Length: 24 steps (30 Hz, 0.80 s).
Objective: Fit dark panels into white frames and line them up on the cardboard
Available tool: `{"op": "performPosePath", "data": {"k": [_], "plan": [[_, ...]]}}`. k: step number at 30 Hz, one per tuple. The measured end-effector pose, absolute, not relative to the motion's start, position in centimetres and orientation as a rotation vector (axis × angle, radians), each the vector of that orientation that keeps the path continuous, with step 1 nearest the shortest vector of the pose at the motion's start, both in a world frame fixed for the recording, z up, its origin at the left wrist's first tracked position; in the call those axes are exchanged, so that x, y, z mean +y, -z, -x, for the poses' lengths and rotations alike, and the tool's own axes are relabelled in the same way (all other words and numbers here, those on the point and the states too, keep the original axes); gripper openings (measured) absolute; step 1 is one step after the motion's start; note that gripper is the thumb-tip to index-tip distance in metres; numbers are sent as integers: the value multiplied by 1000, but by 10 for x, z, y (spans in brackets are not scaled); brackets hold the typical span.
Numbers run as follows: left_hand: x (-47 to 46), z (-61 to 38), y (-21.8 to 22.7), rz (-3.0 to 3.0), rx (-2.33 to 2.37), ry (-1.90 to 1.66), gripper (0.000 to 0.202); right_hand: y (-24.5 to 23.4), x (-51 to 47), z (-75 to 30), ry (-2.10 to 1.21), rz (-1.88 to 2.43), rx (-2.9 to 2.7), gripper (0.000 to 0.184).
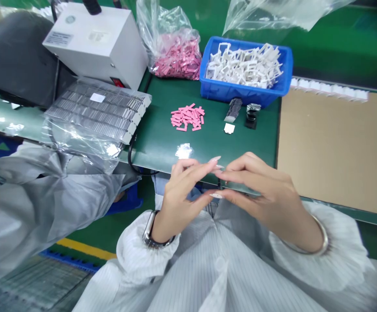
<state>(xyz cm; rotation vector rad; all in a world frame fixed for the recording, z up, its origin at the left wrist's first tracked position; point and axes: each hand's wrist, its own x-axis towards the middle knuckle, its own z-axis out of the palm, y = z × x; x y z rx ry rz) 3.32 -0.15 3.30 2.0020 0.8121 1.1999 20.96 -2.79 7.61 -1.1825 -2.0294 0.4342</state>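
My left hand [186, 190] and my right hand [262, 186] meet fingertip to fingertip just over the table's front edge. Between them they pinch a small dark piece [220, 183], mostly hidden by the fingers, so I cannot make out its kind. Just beyond my left hand lies a heap of clear, shiny bits [184, 151]. Farther back is a loose pile of small pink strips [187, 117]. To its right sit a stack of thin metal plates [233, 110], one white-looking square plate [229, 128] and a short stack of black pieces [251, 117].
A blue bin [240, 92] of white plastic frames [245, 67] stands at the back, beside a bag of pink strips [178, 56]. Left are a white machine box [110, 47] and a bagged tray of metal plates [97, 108]. Cardboard [337, 147] covers the right. Another person's sleeve [45, 203] is at left.
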Motion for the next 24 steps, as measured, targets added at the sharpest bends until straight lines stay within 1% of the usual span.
{"op": "performPosePath", "data": {"k": [4, 8, 12, 14, 17, 20, 24], "plan": [[-1, -36, -27, -1899, 789, -1219, 63, -77, -28, -210, -426, 1180, -2034, 15], [-1, -40, -22, -1709, 769, -1268, 60, -74, -27, -209, -475, 1178, -1960, 21], [-1, -48, -22, -1208, 647, -1208, 50, -68, -27, -211, -623, 1129, -1736, 35], [-1, -51, -25, -923, 574, -1112, 41, -65, -27, -214, -622, 1087, -1646, 37], [-3, -54, -32, -658, 503, -972, 29, -65, -28, -216, -585, 1029, -1673, 26], [-4, -54, -38, -571, 517, -861, 27, -70, -27, -216, -532, 997, -1771, 14], [-3, -53, -40, -544, 546, -768, 27, -79, -23, -217, -533, 981, -1919, 13]]}}
